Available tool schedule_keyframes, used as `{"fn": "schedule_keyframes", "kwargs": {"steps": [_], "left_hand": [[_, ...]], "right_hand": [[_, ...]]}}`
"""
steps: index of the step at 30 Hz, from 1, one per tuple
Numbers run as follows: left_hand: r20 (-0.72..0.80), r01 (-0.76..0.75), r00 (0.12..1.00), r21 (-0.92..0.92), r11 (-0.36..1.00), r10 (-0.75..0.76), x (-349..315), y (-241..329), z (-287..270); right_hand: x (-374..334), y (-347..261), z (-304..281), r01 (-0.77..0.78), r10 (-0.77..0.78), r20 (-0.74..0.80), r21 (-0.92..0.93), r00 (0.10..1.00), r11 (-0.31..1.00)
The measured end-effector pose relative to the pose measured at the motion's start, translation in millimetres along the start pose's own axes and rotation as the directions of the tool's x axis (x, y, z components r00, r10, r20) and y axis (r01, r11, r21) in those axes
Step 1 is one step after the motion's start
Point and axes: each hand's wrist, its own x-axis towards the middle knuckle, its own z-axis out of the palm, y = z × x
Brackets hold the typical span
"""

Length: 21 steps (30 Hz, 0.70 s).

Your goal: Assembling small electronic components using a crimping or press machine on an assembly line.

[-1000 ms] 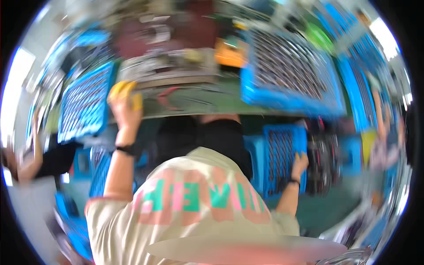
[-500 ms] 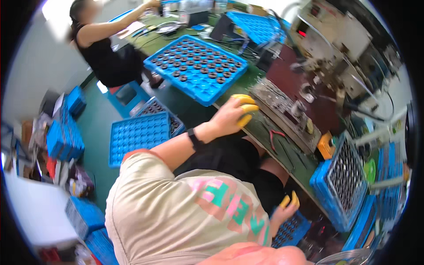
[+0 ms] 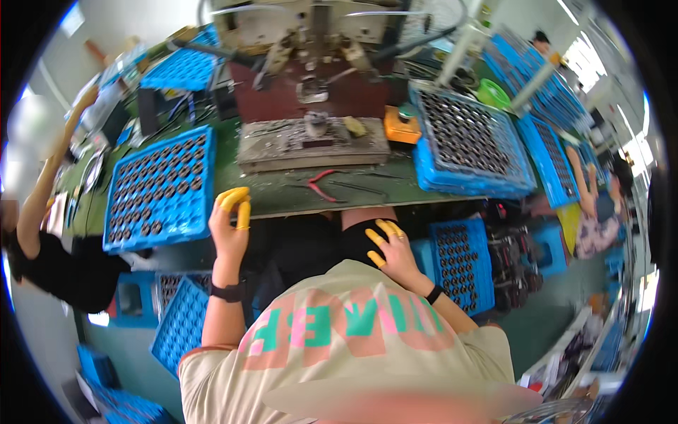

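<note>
My left hand (image 3: 230,227), with yellow covers on some fingers, is raised at the front edge of the table. Its fingers are loosely curled and apart, and nothing shows in them. Just left of it sits a blue tray (image 3: 185,218) with rows of dark ring-shaped parts (image 3: 146,213); its near right pockets hold none. My right hand (image 3: 395,249) lies on my thigh, fingers spread, also with yellow covers and holding nothing. Beyond my hands, red-handled pliers (image 3: 321,185) and a thin dark tool (image 3: 359,188) lie on the green table (image 3: 272,200).
A machine (image 3: 314,88) stands behind a metal base plate (image 3: 254,152) littered with scraps. An orange container (image 3: 401,127) is right of it, beside stacked blue trays (image 3: 452,180) of parts. Another filled tray (image 3: 462,265) stands low at right. Co-workers (image 3: 67,272) sit at both sides.
My view has swung right, from the left side to face the machine. My left hand stays beside the left tray; my right hand now shows flat on my thigh.
</note>
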Motion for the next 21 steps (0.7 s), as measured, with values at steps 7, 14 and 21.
{"fn": "schedule_keyframes", "kwargs": {"steps": [7, 14, 21], "left_hand": [[0.062, -0.292, 0.95, 0.529, 0.797, 0.307, 26, -6, 12], [0.075, -0.298, 0.929, 0.732, 0.613, 0.362, 23, -1, 26], [0.13, -0.294, 0.95, 0.68, 0.672, 0.284, 28, 0, 26]], "right_hand": [[-12, -3, 4, 0.036, -0.036, 0.008, 0.0, 0.999, 0.999], [-20, 36, 40, 0.003, -0.011, 0.104, 0.074, 0.995, 0.997], [-10, 109, 89, -0.053, 0.012, 0.211, 0.189, 0.977, 0.981]]}}
